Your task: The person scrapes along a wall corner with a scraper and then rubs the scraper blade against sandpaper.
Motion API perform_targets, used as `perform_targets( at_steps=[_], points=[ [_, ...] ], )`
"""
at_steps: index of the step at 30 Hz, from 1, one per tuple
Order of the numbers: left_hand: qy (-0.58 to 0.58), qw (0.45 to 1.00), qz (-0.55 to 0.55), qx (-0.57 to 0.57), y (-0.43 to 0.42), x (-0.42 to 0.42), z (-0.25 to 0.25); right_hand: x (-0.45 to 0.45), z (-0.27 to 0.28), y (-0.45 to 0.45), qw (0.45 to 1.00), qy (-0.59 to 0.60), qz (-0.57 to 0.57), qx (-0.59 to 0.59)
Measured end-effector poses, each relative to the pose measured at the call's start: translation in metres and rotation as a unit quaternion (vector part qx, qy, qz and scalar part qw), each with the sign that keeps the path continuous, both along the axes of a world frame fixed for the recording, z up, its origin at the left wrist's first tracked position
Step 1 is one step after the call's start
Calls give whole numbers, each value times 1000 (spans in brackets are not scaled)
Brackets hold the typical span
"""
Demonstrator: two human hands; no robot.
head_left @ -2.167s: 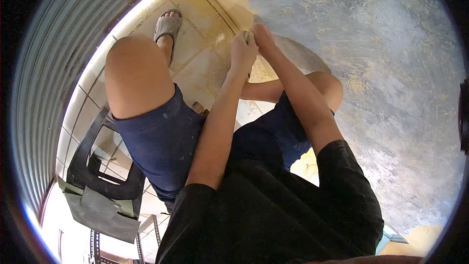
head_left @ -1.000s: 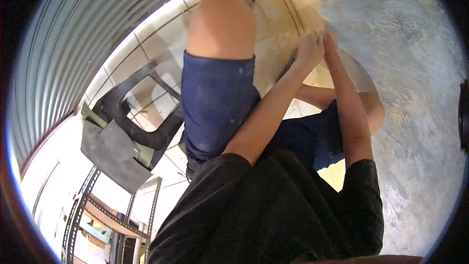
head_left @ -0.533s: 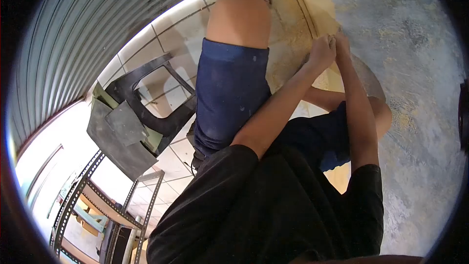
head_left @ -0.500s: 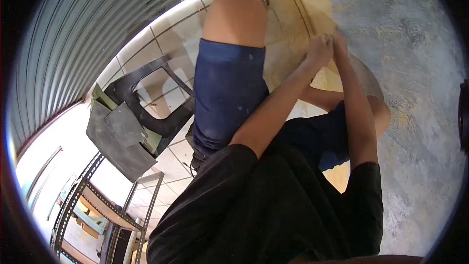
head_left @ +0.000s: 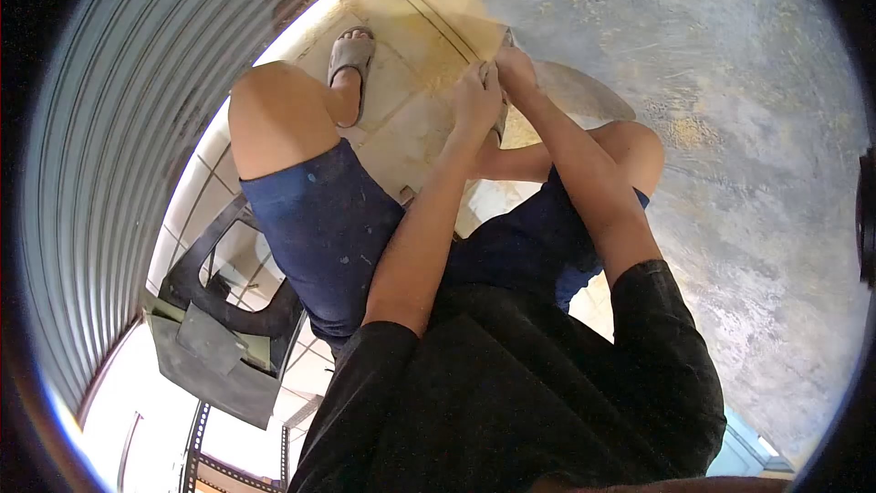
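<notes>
My left hand [head_left: 477,99] and my right hand [head_left: 516,71] are close together low at the foot of a grey-blue mottled wall [head_left: 712,173]. The fingers of both are curled. Whatever lies between or inside them is too small and hidden to name. Beside them, yellowish dust covers the tiled floor [head_left: 392,119]. Below my hands, a bent leg and part of a sandal show, and my forearms reach out between my knees.
At the left, a dark plastic stool [head_left: 196,274] carries grey and green sheets [head_left: 214,361]. A corrugated metal shutter [head_left: 109,155] runs along the left side. A perforated metal rack [head_left: 196,443] stands at the lower left. A sandalled foot [head_left: 349,55] rests on the floor.
The view has shifted, so the hands, knees and stool sit further left in it and the sandalled foot shows fully again. Both hands remain close together with curled fingers.
</notes>
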State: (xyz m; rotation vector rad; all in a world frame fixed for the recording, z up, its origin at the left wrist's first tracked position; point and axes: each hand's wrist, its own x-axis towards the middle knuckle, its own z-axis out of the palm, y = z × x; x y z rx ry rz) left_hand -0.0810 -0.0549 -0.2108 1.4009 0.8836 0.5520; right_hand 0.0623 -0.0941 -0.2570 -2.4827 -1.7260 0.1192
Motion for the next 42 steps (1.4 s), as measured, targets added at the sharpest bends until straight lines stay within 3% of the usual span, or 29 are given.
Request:
perform_targets(
  at_steps=[2,6,8,9,11,14,17,20,24,26,27,29,33,36,39,41,42],
  points=[
    [12,998,44,50,-2,4,3,4,-1,2,1000,-9,-18,-4],
    [13,1000,21,2,12,10,15,18,-16,9,998,55,-19,-22],
    [7,1000,17,6,16,14,14,11,-3,15,945,309,-108,6],
    [5,1000,16,3,12,14,13,12,-5,11,945,307,-110,3],
    [10,999,22,-30,9,14,12,13,-8,10,999,-21,26,-32],
    [16,998,36,43,6,20,-12,22,-36,11,995,-48,-45,-72],
    [6,999,4,-49,20,15,5,5,5,22,994,-8,-34,-105],
    [11,999,32,-42,15,15,4,1,2,20,992,-6,-74,-103],
    [15,997,31,-62,23,17,-3,7,-10,23,995,-26,-46,-83],
    [4,998,17,-54,25,19,-14,-4,16,30,978,100,-96,-154],
    [4,998,18,-55,24,16,-8,-4,12,27,978,99,-95,-156],
    [33,999,9,-25,23,10,13,5,-1,16,998,-35,12,-43],
    [17,998,10,-58,27,16,-1,16,-19,21,993,-14,-17,-113],
    [38,998,-1,-43,32,11,15,17,-26,14,996,-49,62,-33],
    [35,998,5,-52,29,18,2,9,-9,16,994,-99,39,34],
    [40,999,8,23,33,20,-6,11,-12,26,997,20,-56,-56],
    [41,999,8,21,34,19,-2,15,-17,25,997,21,-56,-58]
  ],
)
